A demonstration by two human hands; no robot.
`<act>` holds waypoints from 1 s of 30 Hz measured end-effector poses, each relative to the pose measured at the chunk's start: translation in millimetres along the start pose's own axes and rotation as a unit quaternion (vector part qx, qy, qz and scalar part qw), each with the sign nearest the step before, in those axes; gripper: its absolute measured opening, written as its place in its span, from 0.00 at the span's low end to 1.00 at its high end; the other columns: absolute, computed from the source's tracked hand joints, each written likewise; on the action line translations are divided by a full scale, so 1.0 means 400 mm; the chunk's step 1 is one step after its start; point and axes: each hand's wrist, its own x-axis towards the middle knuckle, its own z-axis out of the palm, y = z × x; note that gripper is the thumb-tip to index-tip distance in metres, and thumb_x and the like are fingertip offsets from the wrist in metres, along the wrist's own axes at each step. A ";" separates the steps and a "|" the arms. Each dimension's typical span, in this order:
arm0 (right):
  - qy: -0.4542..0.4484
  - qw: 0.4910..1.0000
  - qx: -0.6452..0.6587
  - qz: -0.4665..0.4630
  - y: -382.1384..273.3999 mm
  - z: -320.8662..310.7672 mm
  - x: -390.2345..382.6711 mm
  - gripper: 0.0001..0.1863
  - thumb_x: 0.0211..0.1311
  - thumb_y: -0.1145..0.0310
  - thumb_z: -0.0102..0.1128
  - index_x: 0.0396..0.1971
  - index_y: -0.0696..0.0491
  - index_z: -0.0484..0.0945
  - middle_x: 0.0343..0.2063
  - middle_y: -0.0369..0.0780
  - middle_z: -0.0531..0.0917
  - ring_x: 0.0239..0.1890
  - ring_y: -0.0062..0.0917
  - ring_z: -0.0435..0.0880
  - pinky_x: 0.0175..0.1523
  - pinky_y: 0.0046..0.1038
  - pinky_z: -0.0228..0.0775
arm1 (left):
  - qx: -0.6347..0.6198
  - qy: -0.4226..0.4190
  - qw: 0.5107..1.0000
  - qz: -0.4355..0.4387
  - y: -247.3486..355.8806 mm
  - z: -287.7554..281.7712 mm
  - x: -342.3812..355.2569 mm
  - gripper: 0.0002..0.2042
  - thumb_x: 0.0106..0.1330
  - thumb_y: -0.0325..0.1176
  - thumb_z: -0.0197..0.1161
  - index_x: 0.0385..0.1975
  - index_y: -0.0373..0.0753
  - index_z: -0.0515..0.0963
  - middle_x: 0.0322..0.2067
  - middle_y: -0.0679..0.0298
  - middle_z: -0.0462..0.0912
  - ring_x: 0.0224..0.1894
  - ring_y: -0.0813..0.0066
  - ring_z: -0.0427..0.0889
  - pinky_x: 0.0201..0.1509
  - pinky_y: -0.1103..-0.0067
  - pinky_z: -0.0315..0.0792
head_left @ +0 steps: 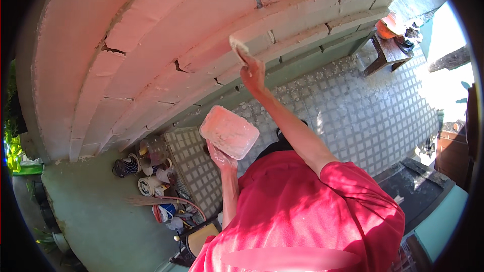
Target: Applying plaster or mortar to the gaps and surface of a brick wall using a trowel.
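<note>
My left hand (222,157) supports a rectangular plastic tub (247,143) from below and the side, its fingers partly hidden beneath it. Pale, wet-looking paint coats the tub's inside, tinted pink by the light. Up and to the right, my right hand (253,76) is closed around the handle of a paintbrush (239,46). The brush's whitish bristles point up toward the ridged, pale wall (201,30); whether they touch it I cannot tell. Dark cracks and chipped gaps run along the wall's ledges.
A tiled floor (348,106) spreads below, speckled with debris near the wall. At the far right stands a small wooden table (387,53) bearing an orange basin (388,27). Cups, tubs and a broom (146,201) crowd the lower left. A dark-topped cabinet (416,186) is at right.
</note>
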 end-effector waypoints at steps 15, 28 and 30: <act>0.061 0.982 -0.139 0.114 0.084 -0.107 0.150 0.33 0.44 0.79 0.48 0.56 0.46 0.78 0.21 0.52 0.77 0.25 0.49 0.77 0.36 0.45 0.67 | -0.012 -0.013 1.000 -0.011 0.016 -0.025 0.027 0.27 0.72 0.50 0.47 0.66 0.43 0.61 0.64 0.63 0.67 0.64 0.62 0.67 0.66 0.64 0.64; -0.047 0.985 0.012 0.163 0.019 -0.092 0.108 0.30 0.47 0.81 0.48 0.55 0.53 0.77 0.22 0.50 0.78 0.24 0.47 0.77 0.29 0.38 0.67 | -0.004 -0.014 1.000 -0.023 0.028 -0.033 0.049 0.27 0.72 0.51 0.48 0.65 0.44 0.62 0.63 0.64 0.69 0.64 0.62 0.68 0.66 0.63 0.65; 0.130 0.985 -0.084 0.077 0.011 -0.110 0.148 0.31 0.46 0.81 0.48 0.55 0.52 0.77 0.24 0.51 0.79 0.24 0.45 0.77 0.29 0.38 0.67 | -0.016 -0.013 1.000 -0.021 0.031 -0.039 0.044 0.26 0.72 0.51 0.48 0.65 0.44 0.62 0.63 0.64 0.69 0.64 0.62 0.68 0.66 0.63 0.65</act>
